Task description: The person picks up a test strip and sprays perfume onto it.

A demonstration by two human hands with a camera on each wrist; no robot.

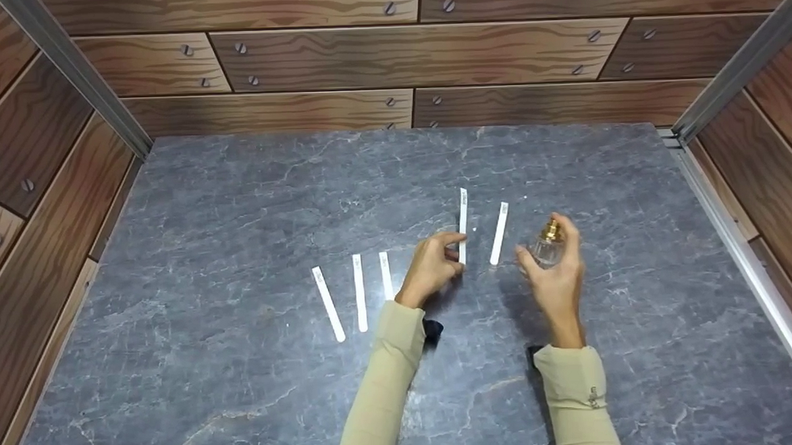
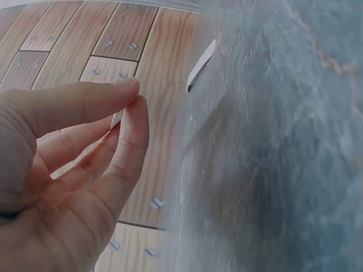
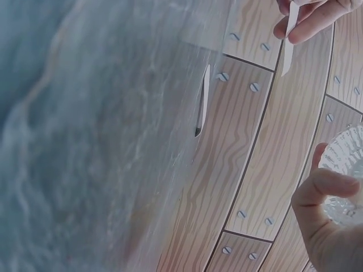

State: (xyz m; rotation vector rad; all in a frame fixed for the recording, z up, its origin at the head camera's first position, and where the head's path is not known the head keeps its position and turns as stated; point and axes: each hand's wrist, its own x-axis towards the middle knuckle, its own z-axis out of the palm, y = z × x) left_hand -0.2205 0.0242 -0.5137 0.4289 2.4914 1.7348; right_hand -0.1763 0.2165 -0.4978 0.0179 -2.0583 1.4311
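Observation:
My left hand [image 1: 430, 264] pinches a white perfume test strip [image 1: 463, 210] near its lower end. The right wrist view shows this strip [image 3: 288, 56] raised off the tabletop, with small print at its far end in the head view. In the left wrist view, thumb and fingers meet and hide most of it. My right hand [image 1: 559, 282] grips a clear glass perfume bottle [image 1: 547, 251] with a gold spray top, its index finger on the top. The bottle's ribbed glass base [image 3: 342, 156] shows in the right wrist view. Between the hands lies another test strip [image 1: 500, 233].
Three more white test strips lie left of my left hand, among them a tilted outer strip [image 1: 328, 304] and a middle strip [image 1: 359, 293]. A forearm partly covers the nearest strip [image 1: 386, 275]. The grey marbled tabletop [image 1: 237, 188] is bordered by wood-patterned walls [image 1: 416, 50].

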